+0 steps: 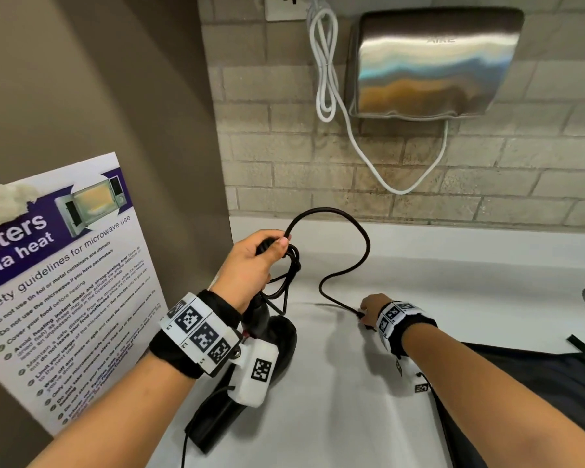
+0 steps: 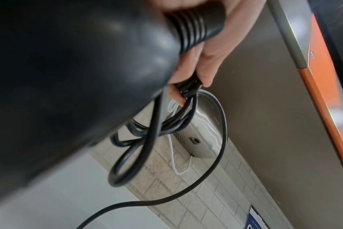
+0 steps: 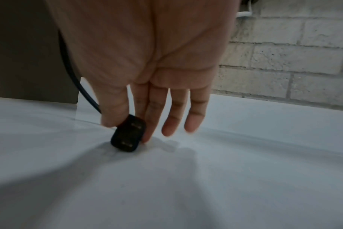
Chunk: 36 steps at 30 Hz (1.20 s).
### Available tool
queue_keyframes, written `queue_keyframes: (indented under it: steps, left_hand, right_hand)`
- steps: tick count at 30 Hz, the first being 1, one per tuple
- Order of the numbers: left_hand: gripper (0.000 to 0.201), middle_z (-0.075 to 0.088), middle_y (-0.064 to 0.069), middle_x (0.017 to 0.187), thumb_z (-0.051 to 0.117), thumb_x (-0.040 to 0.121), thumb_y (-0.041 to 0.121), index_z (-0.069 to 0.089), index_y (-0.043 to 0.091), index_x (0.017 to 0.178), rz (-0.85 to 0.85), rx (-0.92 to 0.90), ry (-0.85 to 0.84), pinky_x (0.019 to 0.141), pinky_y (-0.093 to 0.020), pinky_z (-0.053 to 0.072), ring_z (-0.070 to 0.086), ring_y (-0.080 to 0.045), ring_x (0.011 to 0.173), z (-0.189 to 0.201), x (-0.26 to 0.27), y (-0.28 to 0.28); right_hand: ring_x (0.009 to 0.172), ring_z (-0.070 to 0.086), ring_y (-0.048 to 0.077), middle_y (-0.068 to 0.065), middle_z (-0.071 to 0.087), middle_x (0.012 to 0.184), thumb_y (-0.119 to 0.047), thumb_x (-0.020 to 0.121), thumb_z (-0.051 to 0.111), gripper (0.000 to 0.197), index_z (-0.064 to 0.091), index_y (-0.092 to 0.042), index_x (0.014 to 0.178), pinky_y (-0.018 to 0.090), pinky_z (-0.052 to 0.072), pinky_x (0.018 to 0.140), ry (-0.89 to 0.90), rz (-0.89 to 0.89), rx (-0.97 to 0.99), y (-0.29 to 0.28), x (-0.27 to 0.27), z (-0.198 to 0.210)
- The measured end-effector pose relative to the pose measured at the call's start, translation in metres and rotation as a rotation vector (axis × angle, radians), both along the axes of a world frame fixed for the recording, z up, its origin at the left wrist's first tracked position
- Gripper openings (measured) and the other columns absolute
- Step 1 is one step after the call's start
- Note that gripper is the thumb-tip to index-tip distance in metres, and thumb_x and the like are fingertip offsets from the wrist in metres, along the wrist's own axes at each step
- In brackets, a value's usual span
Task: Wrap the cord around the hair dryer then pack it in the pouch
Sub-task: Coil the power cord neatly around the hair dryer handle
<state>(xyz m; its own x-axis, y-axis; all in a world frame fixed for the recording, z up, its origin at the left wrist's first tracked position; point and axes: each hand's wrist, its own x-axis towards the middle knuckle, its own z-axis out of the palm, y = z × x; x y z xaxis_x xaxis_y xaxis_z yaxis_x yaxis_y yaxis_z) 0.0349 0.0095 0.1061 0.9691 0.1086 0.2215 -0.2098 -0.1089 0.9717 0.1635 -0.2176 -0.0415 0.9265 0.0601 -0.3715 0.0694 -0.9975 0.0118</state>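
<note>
Fingers (image 2: 204,65) of my left hand (image 1: 250,265) curl round the handle end of the hair dryer (image 1: 250,359) and pin several gathered loops of the black cord (image 1: 352,228) against it; that grip is closed on both. The dryer's body hangs below my wrist, its barrel low over the white bench (image 1: 352,383) near the bench's left edge.

My right hand (image 1: 372,310) pinches the plug (image 3: 128,136) between thumb and forefinger, right down at the bench surface, while the other fingers point straight down. The plug's two flat prongs face the right wrist camera. Between my hands the free cord rises in one wide arch toward the back wall and comes down to the plug.

Open bench lies in front of and to the right of the plug. A dark pouch (image 1: 520,383) lies at the near right, under my right forearm. A brown panel (image 1: 132,113) closes in the left side, and a leaning poster (image 1: 65,282) there reads "guidelines for microwave use" and "Do not use tin foil or metal containers and utensils". On the brick wall (image 1: 284,163) behind, a steel hand dryer (image 1: 429,62) hangs with a looped white cable (image 1: 325,62); its embossed brand is too blurred to read.
</note>
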Motion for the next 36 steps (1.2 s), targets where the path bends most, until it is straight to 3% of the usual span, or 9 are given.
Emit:
queue_keyframes:
  steps: [4,8,12,18,21,25,29,32,36]
  left_hand:
    - [0.020,0.053,0.001,0.075,0.051,0.091,0.011,0.060,0.006,0.109,-0.004,-0.036,-0.014,0.037,-0.006,0.030,0.043,0.004,0.032,-0.001,0.000,-0.004]
    - [0.025,0.055,0.000,0.077,0.050,0.093,0.016,0.058,0.008,0.116,0.010,-0.072,0.009,0.032,-0.013,0.026,0.029,-0.002,0.028,-0.001,0.003,-0.002]
    - [0.025,0.057,0.005,0.081,0.047,0.094,0.020,0.056,0.011,0.117,0.026,-0.047,0.009,0.032,-0.013,0.029,0.030,-0.003,0.027,-0.001,0.006,0.001]
    - [0.024,0.057,0.010,0.067,0.048,0.094,0.022,0.058,0.015,0.115,0.058,-0.070,0.013,0.032,-0.013,0.026,0.026,-0.004,0.029,-0.003,0.018,0.002]
    - [0.020,0.054,0.003,0.072,0.048,0.094,0.019,0.058,0.013,0.111,0.082,-0.086,-0.014,0.032,-0.012,0.025,0.028,-0.001,0.030,-0.003,0.022,0.004]
    - [0.015,0.053,0.003,0.076,0.049,0.094,0.020,0.061,0.018,0.103,0.099,-0.118,-0.001,0.032,-0.012,0.024,0.028,-0.002,0.032,-0.004,0.028,0.011]
    - [0.013,0.053,0.003,0.077,0.049,0.094,0.023,0.061,0.021,0.099,0.104,-0.126,0.011,0.032,-0.011,0.025,0.030,-0.001,0.030,-0.004,0.031,0.012]
    - [0.022,0.052,0.008,0.075,0.048,0.094,0.028,0.057,0.019,0.113,0.080,-0.123,0.020,0.033,-0.013,0.027,0.030,-0.001,0.033,-0.004,0.030,0.011]
    - [0.016,0.045,0.009,0.066,0.047,0.094,0.030,0.060,0.026,0.101,0.005,-0.111,0.001,0.037,-0.019,0.021,0.024,-0.007,0.038,-0.004,0.022,0.005]
  right_hand:
    - [0.121,0.051,0.027,0.007,0.053,0.131,-0.012,0.084,0.052,0.038,0.054,-0.015,0.122,0.037,0.042,0.103,0.011,0.039,0.011,0.001,0.012,-0.015]
    - [0.112,0.056,0.028,0.012,0.059,0.122,-0.013,0.091,0.045,0.028,0.058,-0.008,0.116,0.031,0.044,0.095,0.006,0.051,0.125,0.012,-0.005,0.006]
    - [0.080,0.054,0.023,0.015,0.059,0.092,-0.004,0.090,0.043,0.013,0.054,-0.012,0.094,0.027,0.042,0.064,-0.150,-0.030,0.506,0.016,-0.012,0.031]
    - [0.067,0.054,0.022,0.011,0.054,0.081,0.009,0.082,0.051,0.024,0.047,-0.015,0.079,0.019,0.043,0.056,-0.450,0.021,1.019,0.034,-0.024,0.090]
    - [0.051,0.056,0.003,0.007,0.052,0.075,0.014,0.080,0.050,0.032,0.045,-0.017,0.075,0.008,0.043,0.051,-0.470,0.069,1.215,0.045,-0.039,0.115]
    - [0.065,0.063,0.018,0.001,0.056,0.073,0.018,0.076,0.056,0.038,0.047,-0.019,0.072,0.027,0.051,0.066,-0.435,0.142,1.447,0.057,-0.055,0.133]
    - [0.079,0.060,0.026,0.003,0.059,0.078,0.012,0.069,0.069,0.038,0.053,-0.022,0.072,0.037,0.049,0.081,-0.388,0.272,1.492,0.075,-0.067,0.140]
    - [0.078,0.058,0.015,-0.003,0.058,0.078,0.008,0.068,0.072,0.033,0.054,-0.020,0.072,0.024,0.049,0.079,-0.392,0.328,1.452,0.085,-0.071,0.140]
    - [0.075,0.048,0.001,-0.012,0.042,0.083,-0.001,0.067,0.076,0.020,0.059,-0.004,0.079,0.005,0.039,0.067,-0.541,0.387,1.304,0.093,-0.072,0.135]
